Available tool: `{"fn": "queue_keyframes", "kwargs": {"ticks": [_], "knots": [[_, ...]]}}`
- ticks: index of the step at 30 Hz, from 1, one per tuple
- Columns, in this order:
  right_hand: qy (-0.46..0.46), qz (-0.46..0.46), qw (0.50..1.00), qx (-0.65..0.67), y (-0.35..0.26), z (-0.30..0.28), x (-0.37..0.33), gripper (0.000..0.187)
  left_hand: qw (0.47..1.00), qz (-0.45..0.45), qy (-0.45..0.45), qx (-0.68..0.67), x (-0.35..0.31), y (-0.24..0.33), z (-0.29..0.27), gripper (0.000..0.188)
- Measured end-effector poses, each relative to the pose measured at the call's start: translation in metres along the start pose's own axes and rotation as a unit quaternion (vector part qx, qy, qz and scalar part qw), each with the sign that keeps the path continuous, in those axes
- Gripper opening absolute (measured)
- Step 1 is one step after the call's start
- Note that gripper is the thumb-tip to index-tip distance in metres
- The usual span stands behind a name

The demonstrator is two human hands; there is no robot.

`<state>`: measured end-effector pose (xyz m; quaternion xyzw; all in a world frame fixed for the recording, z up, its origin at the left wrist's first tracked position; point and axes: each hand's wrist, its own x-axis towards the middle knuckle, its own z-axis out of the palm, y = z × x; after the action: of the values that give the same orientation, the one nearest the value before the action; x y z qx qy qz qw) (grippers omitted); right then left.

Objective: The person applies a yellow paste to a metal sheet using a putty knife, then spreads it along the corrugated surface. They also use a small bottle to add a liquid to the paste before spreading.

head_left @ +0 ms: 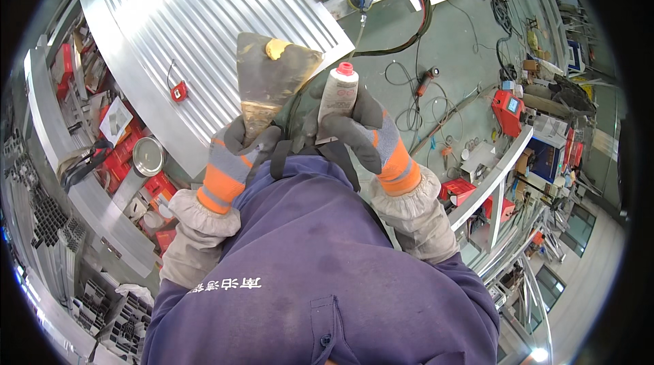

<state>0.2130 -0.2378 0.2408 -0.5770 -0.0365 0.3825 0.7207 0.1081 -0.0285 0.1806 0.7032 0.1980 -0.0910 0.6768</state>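
My left hand [240, 150], in a grey and orange work glove, is closed round the handle of a wide putty knife [262, 82]. The blade points away from me, and a small lump of yellow paste [276, 48] sits near its far edge. Beside it, my gloved right hand [368, 130] grips a white squeeze tube [338, 98] with its red cap [345, 68] upward. Tube and blade are close together but apart, both in front of my body. The cap appears to be on the tube.
A ribbed metal panel [197, 17] spreads ahead to the left, with a red tape measure [178, 91] on it. An angle grinder [428, 80] and loose cables lie on the green floor. A red machine [508, 111] stands right; a round tin [148, 156] is left.
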Motion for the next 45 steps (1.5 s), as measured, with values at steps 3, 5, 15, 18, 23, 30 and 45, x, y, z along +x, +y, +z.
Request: {"fn": "queue_keyframes", "kwargs": {"ticks": [3, 5, 15, 18, 23, 30, 45], "knots": [[-0.003, 0.018, 0.999, -0.033, -0.003, 0.0, 0.001, 0.046, 0.999, -0.037, -0.007, 0.023, 0.001, -0.002, 0.001, 0.032], [-0.009, 0.006, 0.999, -0.052, 0.007, -0.006, 0.004, 0.049, 0.999, -0.039, -0.006, 0.029, 0.002, -0.001, 0.002, 0.033], [-0.008, -0.017, 0.999, -0.043, 0.007, -0.003, 0.002, 0.043, 0.999, -0.038, -0.011, -0.003, 0.0, 0.0, 0.003, 0.036], [-0.014, -0.018, 1.0, -0.02, 0.007, -0.001, 0.002, 0.043, 0.999, -0.024, -0.014, -0.016, 0.0, 0.0, 0.004, 0.036], [-0.003, -0.002, 0.999, -0.033, 0.008, 0.003, 0.002, 0.042, 1.0, -0.01, -0.017, 0.002, 0.001, 0.004, 0.004, 0.035], [-0.023, 0.024, 0.997, -0.062, 0.003, 0.001, 0.004, 0.038, 1.0, -0.018, -0.017, 0.011, 0.002, 0.005, 0.004, 0.04], [-0.029, 0.043, 0.995, -0.084, 0.0, -0.001, 0.008, 0.03, 0.979, 0.121, 0.004, 0.163, -0.004, 0.007, 0.004, 0.034]]}}
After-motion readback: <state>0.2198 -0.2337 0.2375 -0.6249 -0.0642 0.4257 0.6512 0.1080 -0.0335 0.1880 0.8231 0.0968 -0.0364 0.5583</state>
